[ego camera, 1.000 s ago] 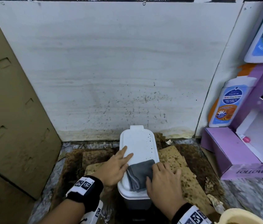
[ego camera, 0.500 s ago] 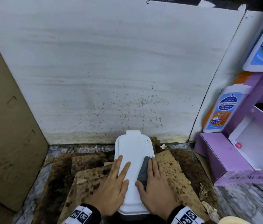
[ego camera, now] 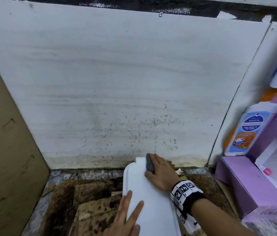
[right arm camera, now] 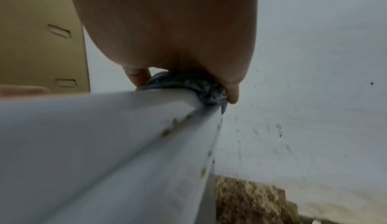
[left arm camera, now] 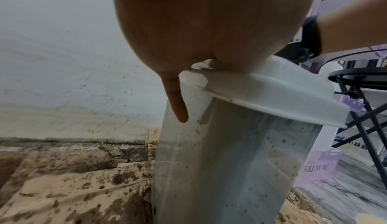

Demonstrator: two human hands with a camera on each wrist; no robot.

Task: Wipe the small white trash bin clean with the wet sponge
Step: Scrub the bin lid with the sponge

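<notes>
The small white trash bin (ego camera: 151, 201) stands on the floor against the wall, lid closed. My right hand (ego camera: 159, 168) holds a dark grey sponge (ego camera: 149, 165) at the far right corner of the lid, fingers laid over it and thumb at its side. In the right wrist view the sponge (right arm camera: 196, 86) is bunched under my palm on the lid's edge (right arm camera: 125, 136), where brown specks show. My left hand (ego camera: 127, 217) lies flat on the lid's near left part. In the left wrist view one finger (left arm camera: 177, 105) hangs beside the speckled bin wall (left arm camera: 230, 161).
Stained cardboard pieces (ego camera: 96, 210) cover the floor left of the bin. A brown cardboard panel (ego camera: 6, 150) stands at the left, a speckled white wall board (ego camera: 117, 82) behind. A purple display box (ego camera: 246, 183) sits at the right. A black folding stool (left arm camera: 360, 95) stands beyond.
My right hand has slid the sponge along the lid from its near half to its far end. The left hand stays flat on the lid's near left side.
</notes>
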